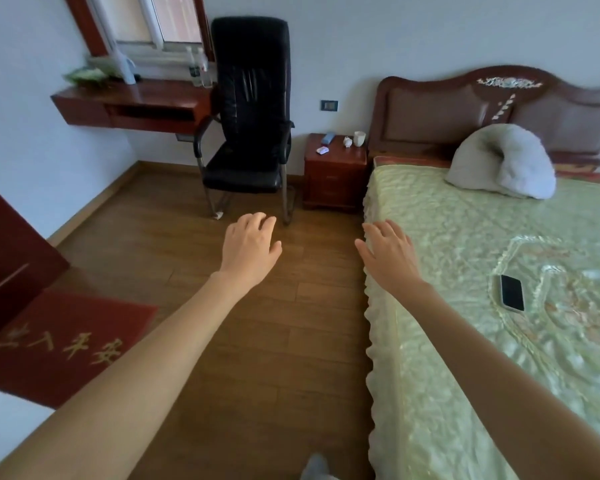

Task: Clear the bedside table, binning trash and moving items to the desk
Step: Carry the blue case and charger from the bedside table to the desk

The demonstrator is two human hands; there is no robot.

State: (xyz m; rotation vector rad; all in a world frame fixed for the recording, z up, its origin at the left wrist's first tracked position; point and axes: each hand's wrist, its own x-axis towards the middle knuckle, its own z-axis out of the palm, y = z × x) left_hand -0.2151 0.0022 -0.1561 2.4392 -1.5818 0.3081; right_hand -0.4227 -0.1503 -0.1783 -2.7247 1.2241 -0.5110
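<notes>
1. Two bare hands reach forward, palms down: left hand over the floor, right hand at the bed edge. Each grip is loosely spread, fingers apart, holding nothing.
2. Bedside tabletop, well beyond both grips, carries a blue case, a small white-and-pink box, a white crumpled scrap and a cup.
3. Desk, far beyond the left grip, behind a black chair.
4. Phone, on the bed right of the right grip.

Bedside table between chair and bed; desk left of chair.
</notes>
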